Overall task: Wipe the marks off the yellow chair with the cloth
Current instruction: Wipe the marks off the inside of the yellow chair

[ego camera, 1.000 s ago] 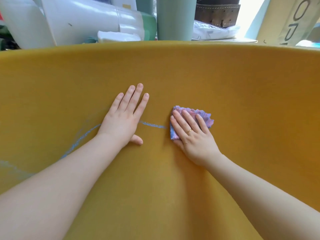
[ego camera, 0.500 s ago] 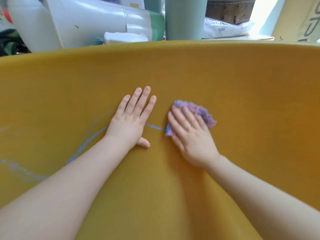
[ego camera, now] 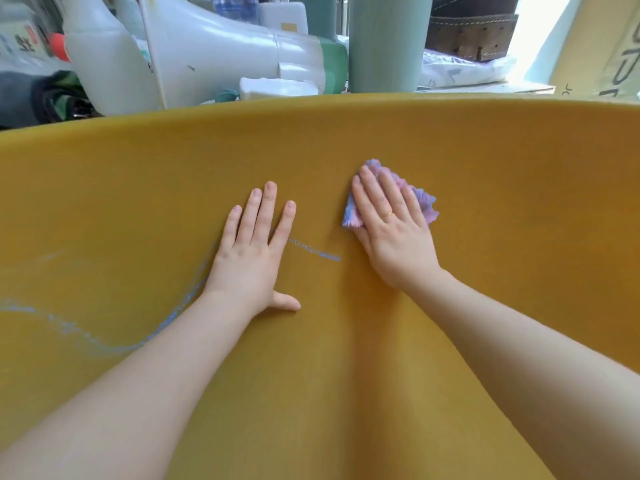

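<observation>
Cloth point(ego camera: 424, 202), pink and blue, now sits higher on the yellow chair point(ego camera: 502, 188), nearer its upper edge than a second ago, pressed flat under the straight fingers of the right hand point(ego camera: 394, 230). Left hand point(ego camera: 252, 251) stays spread wide on the surface, holding nothing. More of the blue chalk mark point(ego camera: 315, 251) shows between the hands, no longer touching the cloth.

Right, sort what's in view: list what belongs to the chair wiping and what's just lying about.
Part of the job:
- yellow chair
- blue marks
- cloth, pressed flat under the right hand
- left hand, resting flat on the chair

Just lying about, behind the chair:
- white megaphone
- green cylinder
- white plastic bottle
- brown belt
</observation>
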